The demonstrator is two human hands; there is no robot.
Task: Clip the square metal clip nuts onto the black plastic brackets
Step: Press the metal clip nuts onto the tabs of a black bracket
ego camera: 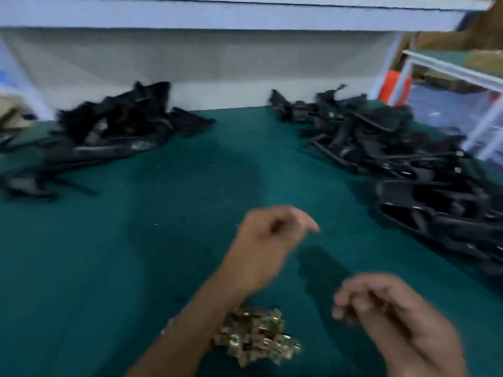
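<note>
A heap of brass-coloured square clip nuts (255, 336) lies on the green table cover (136, 254) near the front edge. One pile of black plastic brackets (109, 131) sits at the back left. A larger bracket pile (413, 164) runs along the right side, and some of its pieces show small metal clips. My left hand (268, 240) hovers above the middle of the table with its fingers loosely curled towards the right, and nothing shows in it. My right hand (386, 314) is low at the front right, fingers curled; motion blur hides whether it holds anything.
A white panel (217, 66) closes off the back of the table under a white shelf (217, 14). At the right stands a white-framed rack (449, 85) with orange items behind it. A tan object (11, 115) lies at the far left edge.
</note>
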